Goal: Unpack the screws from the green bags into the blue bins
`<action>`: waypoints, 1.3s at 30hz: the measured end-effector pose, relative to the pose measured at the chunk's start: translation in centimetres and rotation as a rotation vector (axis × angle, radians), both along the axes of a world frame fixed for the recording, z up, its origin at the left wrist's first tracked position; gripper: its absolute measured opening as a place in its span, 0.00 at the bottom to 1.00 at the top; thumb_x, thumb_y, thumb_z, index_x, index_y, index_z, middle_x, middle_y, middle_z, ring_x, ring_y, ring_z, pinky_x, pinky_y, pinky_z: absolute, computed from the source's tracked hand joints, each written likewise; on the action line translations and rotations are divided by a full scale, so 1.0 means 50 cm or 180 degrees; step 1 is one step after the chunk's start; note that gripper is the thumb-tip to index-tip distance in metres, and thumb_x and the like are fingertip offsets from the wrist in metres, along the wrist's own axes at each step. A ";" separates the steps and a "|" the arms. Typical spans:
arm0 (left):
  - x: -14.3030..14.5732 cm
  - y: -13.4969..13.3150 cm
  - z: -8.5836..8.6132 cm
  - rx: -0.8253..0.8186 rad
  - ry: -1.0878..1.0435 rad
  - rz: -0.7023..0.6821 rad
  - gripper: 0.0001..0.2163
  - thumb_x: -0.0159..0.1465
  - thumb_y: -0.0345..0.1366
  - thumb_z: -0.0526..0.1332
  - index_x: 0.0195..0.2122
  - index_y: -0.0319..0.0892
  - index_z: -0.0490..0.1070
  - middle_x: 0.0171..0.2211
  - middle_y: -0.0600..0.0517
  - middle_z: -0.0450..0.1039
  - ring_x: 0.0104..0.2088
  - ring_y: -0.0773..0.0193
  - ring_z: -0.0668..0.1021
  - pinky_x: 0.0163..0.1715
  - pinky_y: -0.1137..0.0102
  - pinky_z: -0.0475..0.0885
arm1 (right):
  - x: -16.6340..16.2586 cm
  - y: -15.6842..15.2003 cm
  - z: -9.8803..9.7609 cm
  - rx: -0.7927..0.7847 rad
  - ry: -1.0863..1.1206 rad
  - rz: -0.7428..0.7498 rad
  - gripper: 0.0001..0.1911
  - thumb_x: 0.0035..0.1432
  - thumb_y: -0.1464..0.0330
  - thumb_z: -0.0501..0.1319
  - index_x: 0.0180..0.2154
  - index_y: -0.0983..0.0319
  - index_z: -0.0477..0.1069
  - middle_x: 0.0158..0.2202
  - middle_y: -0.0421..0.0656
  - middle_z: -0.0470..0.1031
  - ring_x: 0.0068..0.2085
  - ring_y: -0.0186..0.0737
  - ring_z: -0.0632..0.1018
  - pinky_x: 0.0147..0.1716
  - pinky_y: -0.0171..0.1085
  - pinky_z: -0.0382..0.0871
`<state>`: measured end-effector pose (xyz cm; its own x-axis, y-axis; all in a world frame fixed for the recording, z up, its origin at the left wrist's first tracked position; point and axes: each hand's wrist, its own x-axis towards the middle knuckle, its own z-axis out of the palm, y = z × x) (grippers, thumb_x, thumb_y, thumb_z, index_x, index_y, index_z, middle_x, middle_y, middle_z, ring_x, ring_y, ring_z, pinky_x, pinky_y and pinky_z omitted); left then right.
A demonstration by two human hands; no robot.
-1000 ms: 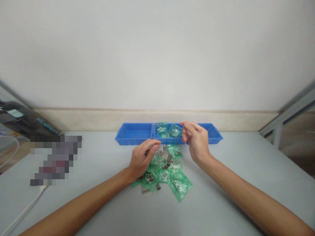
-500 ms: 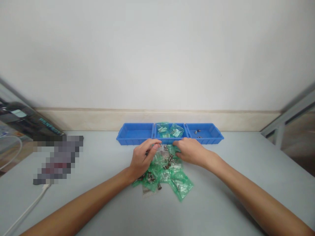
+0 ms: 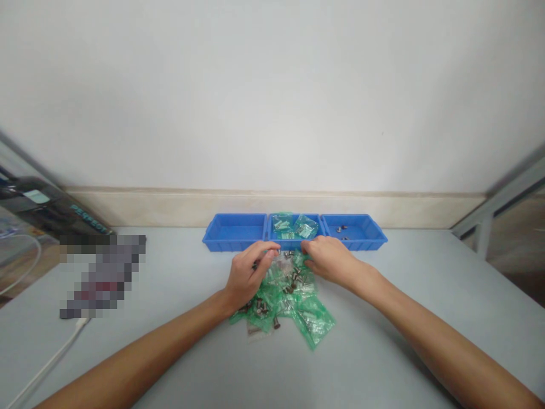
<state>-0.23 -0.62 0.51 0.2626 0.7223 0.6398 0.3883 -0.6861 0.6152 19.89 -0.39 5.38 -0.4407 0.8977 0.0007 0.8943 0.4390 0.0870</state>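
My left hand [image 3: 248,271] is at the left side of a pile of green plastic bags [image 3: 314,324]. Its thumb and forefinger pinch together, with a small metal fastener [image 3: 279,250] showing at the tips. Fingers curled, my right hand [image 3: 331,258] is at the pile's upper right; whatever is between its fingertips is hidden. Loose dark-headed screws [image 3: 293,277] lie on the bags, and one single screw [image 3: 276,323] rests at the pile's near edge. Silvery pieces show through several bags.
Behind the pile stand three joined blue trays: the left tray [image 3: 237,245], the middle tray [image 3: 293,244] holding green bags, and the right tray [image 3: 366,244] with a few small metal parts. A blurred-out flat object [image 3: 104,278] with a white cable [image 3: 51,360] lies left.
My right hand has shifted very slightly to the right at the pile's upper edge. My left hand keeps its pinch in nearly the same place.
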 end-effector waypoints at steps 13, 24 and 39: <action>0.001 0.005 -0.004 0.0008 0.0020 0.0134 0.12 0.65 0.41 0.59 0.42 0.39 0.73 0.25 0.55 0.74 0.17 0.73 0.69 0.22 0.77 0.68 | -0.031 -0.022 -0.020 0.1154 0.2429 0.0592 0.02 0.57 0.71 0.61 0.34 0.62 0.68 0.36 0.46 0.73 0.39 0.43 0.74 0.39 0.39 0.69; -0.001 0.000 0.000 -0.0207 0.0035 0.0337 0.09 0.64 0.39 0.58 0.36 0.39 0.74 0.17 0.59 0.68 0.17 0.71 0.69 0.22 0.77 0.65 | -0.052 -0.019 -0.109 0.0192 0.4266 0.0125 0.09 0.59 0.63 0.61 0.36 0.62 0.72 0.30 0.42 0.74 0.27 0.35 0.72 0.28 0.34 0.68; 0.002 0.000 0.012 -0.0215 0.0324 0.0040 0.10 0.63 0.37 0.57 0.26 0.40 0.69 0.21 0.56 0.66 0.22 0.69 0.68 0.24 0.76 0.63 | -0.055 -0.027 -0.118 -0.0057 0.4488 0.0087 0.09 0.57 0.63 0.62 0.36 0.62 0.72 0.25 0.39 0.72 0.24 0.35 0.71 0.26 0.34 0.65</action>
